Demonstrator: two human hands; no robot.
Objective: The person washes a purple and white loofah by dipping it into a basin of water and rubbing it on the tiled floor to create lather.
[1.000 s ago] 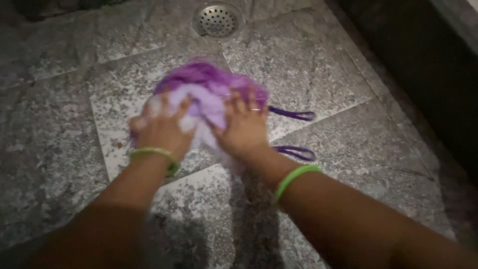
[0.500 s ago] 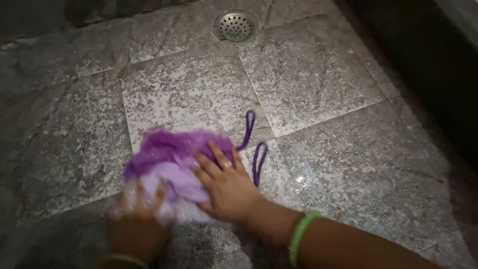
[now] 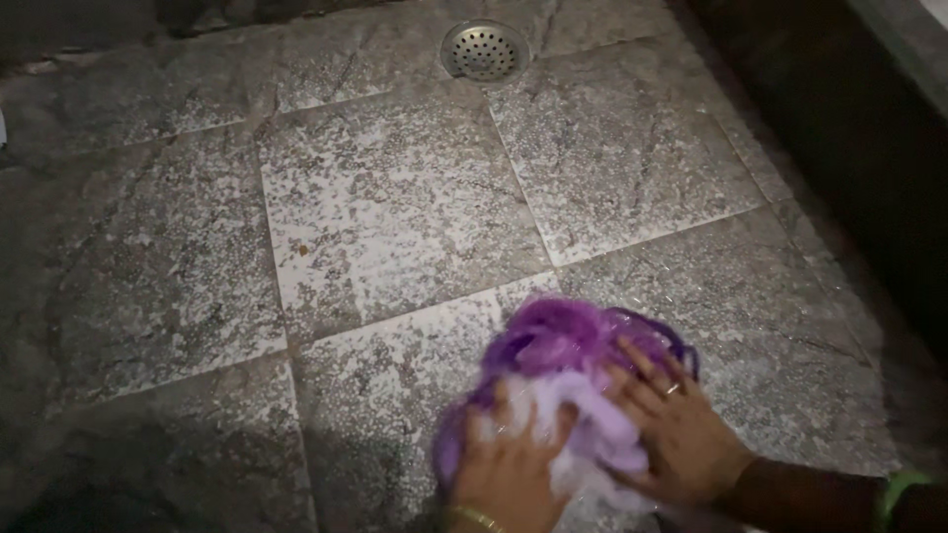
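left hand [image 3: 509, 474], right hand [image 3: 681, 439]: fingers spread flat on purple scrubber [image 3: 568, 360] | dark wall [image 3: 839, 128] right | open tiles [image 3: 385, 197] left

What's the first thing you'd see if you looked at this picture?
The fluffy purple mesh scrubber near the bottom right jumps out first, pale with suds on the near side, with the left hand and the right hand both pressed on it. Under it spreads a speckled grey stone tile floor, and a round metal drain sits at the top.
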